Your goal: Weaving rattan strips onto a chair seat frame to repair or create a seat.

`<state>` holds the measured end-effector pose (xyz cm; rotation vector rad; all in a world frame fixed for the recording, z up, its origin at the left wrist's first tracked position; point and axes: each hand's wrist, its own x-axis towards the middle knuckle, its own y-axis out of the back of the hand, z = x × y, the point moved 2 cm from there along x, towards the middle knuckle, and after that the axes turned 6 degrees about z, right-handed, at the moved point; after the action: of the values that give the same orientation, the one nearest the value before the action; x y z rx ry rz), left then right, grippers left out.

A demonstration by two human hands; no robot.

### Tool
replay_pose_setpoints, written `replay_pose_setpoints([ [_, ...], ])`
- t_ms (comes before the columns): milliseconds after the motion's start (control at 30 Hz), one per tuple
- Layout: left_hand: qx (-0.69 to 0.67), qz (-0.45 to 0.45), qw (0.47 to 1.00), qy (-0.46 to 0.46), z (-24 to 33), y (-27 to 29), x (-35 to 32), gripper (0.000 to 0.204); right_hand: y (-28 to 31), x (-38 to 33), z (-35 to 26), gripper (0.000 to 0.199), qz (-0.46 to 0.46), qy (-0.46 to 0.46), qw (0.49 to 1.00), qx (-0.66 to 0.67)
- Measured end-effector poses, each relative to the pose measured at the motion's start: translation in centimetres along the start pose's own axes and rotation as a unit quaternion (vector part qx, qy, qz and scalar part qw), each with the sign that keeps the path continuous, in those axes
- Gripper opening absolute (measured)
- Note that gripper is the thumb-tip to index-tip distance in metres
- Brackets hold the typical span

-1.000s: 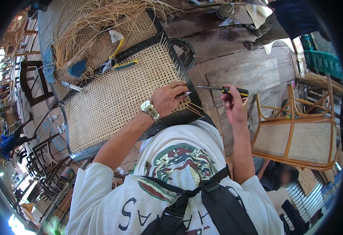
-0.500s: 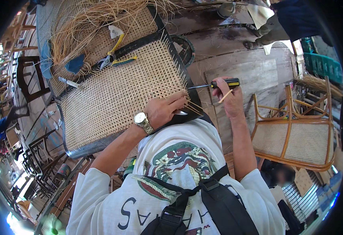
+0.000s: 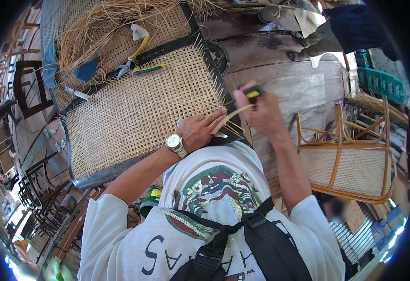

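My left hand (image 3: pixel 199 131), with a watch on its wrist, presses its fingers on the near right corner of the woven cane panel (image 3: pixel 139 114). A knife (image 3: pixel 221 135) lies under that palm, its blade tip sticking out. Just right of the black frame edge, my right hand (image 3: pixel 267 114) is closed round a screwdriver (image 3: pixel 254 92) with a black and yellow handle; motion blurs it and hides the shaft. A pale cane strip (image 3: pixel 237 112) runs from this hand to the panel's corner. Loose cane ends stick out along the right edge.
Yellow-handled pliers (image 3: pixel 137 68) and a white tube (image 3: pixel 77 93) lie on the panel. Loose cane strands (image 3: pixel 106 28) heap at the far side. A cane-seated wooden chair (image 3: pixel 345 164) lies to the right. Another person's leg (image 3: pixel 324 44) shows at far right.
My right hand has lifted the screwdriver off the frame edge and moved left, tilting its handle. The cane strip now stretches toward the corner. My left hand has shifted slightly right.
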<state>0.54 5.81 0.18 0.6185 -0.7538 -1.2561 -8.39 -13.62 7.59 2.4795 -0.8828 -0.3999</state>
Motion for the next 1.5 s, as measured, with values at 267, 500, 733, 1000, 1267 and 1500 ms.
replay_pose_setpoints([
  [267,-0.013,0.025,1.0,-0.005,-0.7,-0.3,-0.3,0.055,-1.7,2.7,-2.0,0.024,-0.049,0.075,0.987,-0.131],
  [500,0.004,0.012,1.0,0.011,-0.3,0.2,-0.4,0.053,-2.0,0.5,-0.8,0.03,-0.003,0.041,0.996,-0.082],
  [733,-0.012,-0.012,0.999,0.029,-0.3,-0.4,-0.6,0.046,-4.4,2.0,1.1,0.044,-0.01,-0.018,0.988,-0.152],
  [1000,-0.006,-0.017,1.0,0.006,-0.3,-0.4,0.0,0.042,-2.9,1.3,-1.9,0.033,-0.007,0.037,0.991,-0.13],
  [1267,-0.007,0.032,0.999,0.013,0.0,0.1,0.7,0.043,-1.8,3.0,-3.2,0.032,0.06,0.114,0.986,-0.109],
  [1500,0.004,0.055,0.998,0.021,1.0,0.7,0.3,0.038,2.4,1.4,-7.0,0.035,0.167,0.126,0.978,0.023],
])
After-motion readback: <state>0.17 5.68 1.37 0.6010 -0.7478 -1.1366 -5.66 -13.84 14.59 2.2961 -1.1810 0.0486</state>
